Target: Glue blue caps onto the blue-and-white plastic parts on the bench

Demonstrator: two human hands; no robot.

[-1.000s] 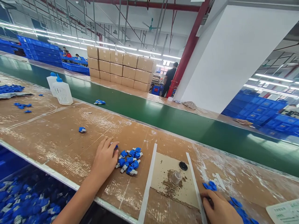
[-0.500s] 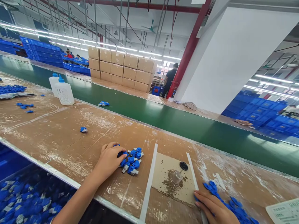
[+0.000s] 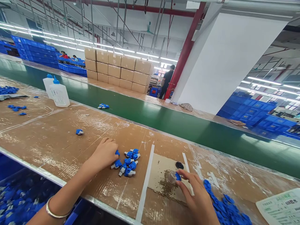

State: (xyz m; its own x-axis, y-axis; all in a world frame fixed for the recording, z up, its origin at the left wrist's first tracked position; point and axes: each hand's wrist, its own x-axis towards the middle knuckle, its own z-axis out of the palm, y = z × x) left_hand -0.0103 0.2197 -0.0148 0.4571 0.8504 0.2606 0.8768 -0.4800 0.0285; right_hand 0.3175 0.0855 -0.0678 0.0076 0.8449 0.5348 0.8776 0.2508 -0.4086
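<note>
My left hand [image 3: 104,153] rests on the brown worktop with its fingers curled round a small blue part at the left edge of a pile of blue-and-white parts [image 3: 127,161]. My right hand [image 3: 197,195] pinches a small blue piece [image 3: 178,177] and holds it against a little clear cup [image 3: 171,177] on a stained square of card [image 3: 164,181]. A black cap [image 3: 179,165] lies just beyond the cup. A heap of flat blue pieces [image 3: 222,206] lies right of my right hand.
A green conveyor belt [image 3: 164,117] runs behind the worktop. Two white bottles with blue caps [image 3: 57,92] stand at the left. A lone blue part [image 3: 79,132] lies on the worktop. A bin of blue parts [image 3: 21,200] sits below the front edge. A paper sheet [image 3: 281,207] lies at far right.
My right hand has lifted from the heap of flat blue pieces and moved left to the clear cup with one piece. My left hand's fingers have curled at the pile's edge.
</note>
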